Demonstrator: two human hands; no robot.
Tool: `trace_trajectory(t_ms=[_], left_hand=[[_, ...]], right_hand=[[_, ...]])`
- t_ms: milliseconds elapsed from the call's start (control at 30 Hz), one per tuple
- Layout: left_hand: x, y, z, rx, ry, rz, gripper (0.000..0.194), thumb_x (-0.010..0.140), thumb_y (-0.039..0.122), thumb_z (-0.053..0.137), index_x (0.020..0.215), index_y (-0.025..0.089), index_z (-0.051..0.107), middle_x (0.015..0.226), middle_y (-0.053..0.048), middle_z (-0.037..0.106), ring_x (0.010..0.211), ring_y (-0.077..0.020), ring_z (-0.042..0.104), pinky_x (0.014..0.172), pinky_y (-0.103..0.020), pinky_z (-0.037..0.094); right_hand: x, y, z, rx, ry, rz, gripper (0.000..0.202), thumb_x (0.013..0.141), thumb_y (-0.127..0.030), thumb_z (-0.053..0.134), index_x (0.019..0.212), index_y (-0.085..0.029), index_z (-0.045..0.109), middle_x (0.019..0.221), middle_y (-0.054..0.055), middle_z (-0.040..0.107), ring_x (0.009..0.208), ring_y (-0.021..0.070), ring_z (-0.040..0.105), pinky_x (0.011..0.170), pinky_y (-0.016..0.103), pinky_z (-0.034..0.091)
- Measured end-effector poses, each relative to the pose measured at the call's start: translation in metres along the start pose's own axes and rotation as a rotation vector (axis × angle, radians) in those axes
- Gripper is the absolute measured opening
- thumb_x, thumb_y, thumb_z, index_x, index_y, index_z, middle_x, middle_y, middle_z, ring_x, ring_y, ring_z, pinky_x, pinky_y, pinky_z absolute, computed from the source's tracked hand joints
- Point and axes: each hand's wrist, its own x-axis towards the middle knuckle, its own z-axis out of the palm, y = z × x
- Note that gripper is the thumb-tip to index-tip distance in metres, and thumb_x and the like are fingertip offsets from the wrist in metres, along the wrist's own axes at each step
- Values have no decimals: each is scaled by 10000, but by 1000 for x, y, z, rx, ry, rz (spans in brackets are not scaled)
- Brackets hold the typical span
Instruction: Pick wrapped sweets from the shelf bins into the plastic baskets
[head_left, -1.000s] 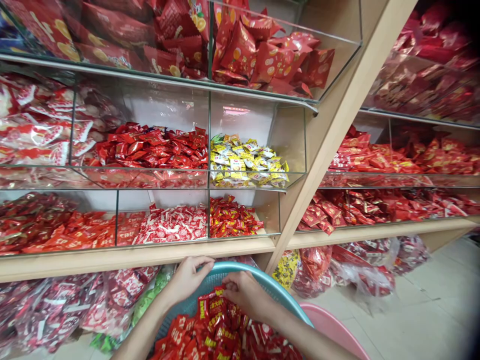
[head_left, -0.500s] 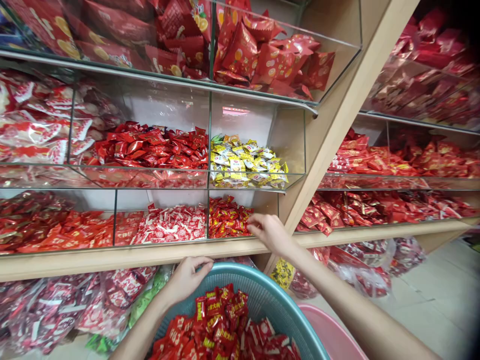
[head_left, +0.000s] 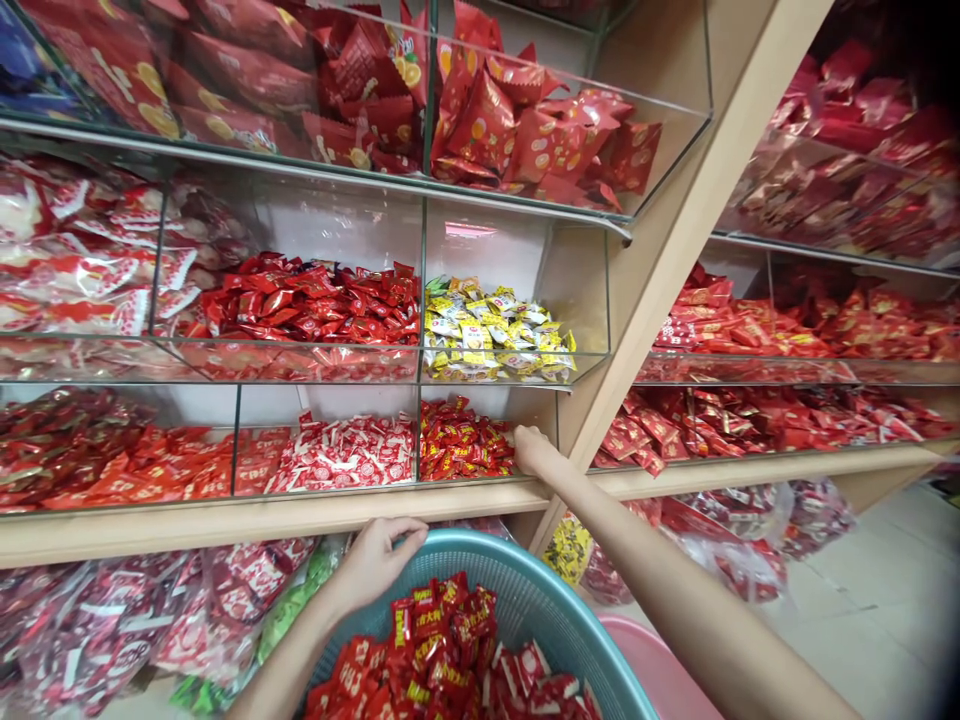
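My left hand (head_left: 382, 560) is closed on the far left rim of a blue plastic basket (head_left: 592, 615). Inside the basket lie red wrapped candies (head_left: 442, 650), some with yellow lettering, others red and white. My right hand (head_left: 534, 452) reaches into the lowest shelf, at the right side of a bin of small red-and-yellow wrapped candies (head_left: 461, 440). Its fingers are curled in against the pile, and what they hold is hidden by the hand.
Clear dividers split the wooden shelf (head_left: 300, 512) into bins. Yellow-and-white candies (head_left: 491, 330) fill the bin above; red-and-white ones (head_left: 345, 450) lie left. A slanting wooden post (head_left: 660, 260) stands right. Bagged candies (head_left: 112, 630) and a pink basin (head_left: 660, 665) are below.
My right hand has moved slightly right and its fingers have curled inward at the edge of the candy pile. The left hand stays on the basket rim.
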Motion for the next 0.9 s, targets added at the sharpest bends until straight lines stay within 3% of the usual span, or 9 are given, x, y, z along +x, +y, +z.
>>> trace_trajectory(t_ms=[233,367,567,633,767,900], left_hand=[[0,1,0,4,5,5,305,858,370,464,906,170,690,903,-35,714,816,-197,626,710,-241,471],[0,2,0,16,4,17,306,865,368,457,898,169,687,887,-30,714,803,-191,625,714,-240,465],[0,4,0,28,16,19,299,858,365,463,875,175,692,871,-29,716,795,-194,623,709,-239,465],[0,5,0,34,18,22,301,857,369,463,876,176,693,873,-29,716,794,-196,622,714,-245,467],[0,4,0,20,13,6,317,855,386,464,893,174,696,888,-37,716,805,-202,626,721,-253,477],[1,2,1,3,6,12,318,857,383,466,915,171,697,902,-38,718,820,-203,628,738,-255,478]], right_hand=[[-15,2,-5,16,82,-14,296,803,-82,523,1091,-118,583,1042,180,624,960,260,613,730,304,451],[-24,7,-12,54,181,-77,308,837,-102,455,1119,-147,570,1037,169,639,995,271,598,764,327,429],[-34,21,-21,210,279,-257,241,879,-192,438,1050,-189,606,1045,64,661,981,171,592,821,252,418],[-39,23,-20,433,249,-338,233,882,-232,431,1028,-175,604,955,48,674,864,151,620,761,246,457],[-57,19,-17,982,27,-439,276,847,-331,483,1017,-140,588,873,43,653,737,138,624,674,265,513],[-75,11,-20,954,-142,-612,279,837,-361,516,951,-144,651,905,43,657,821,141,596,739,269,497]])
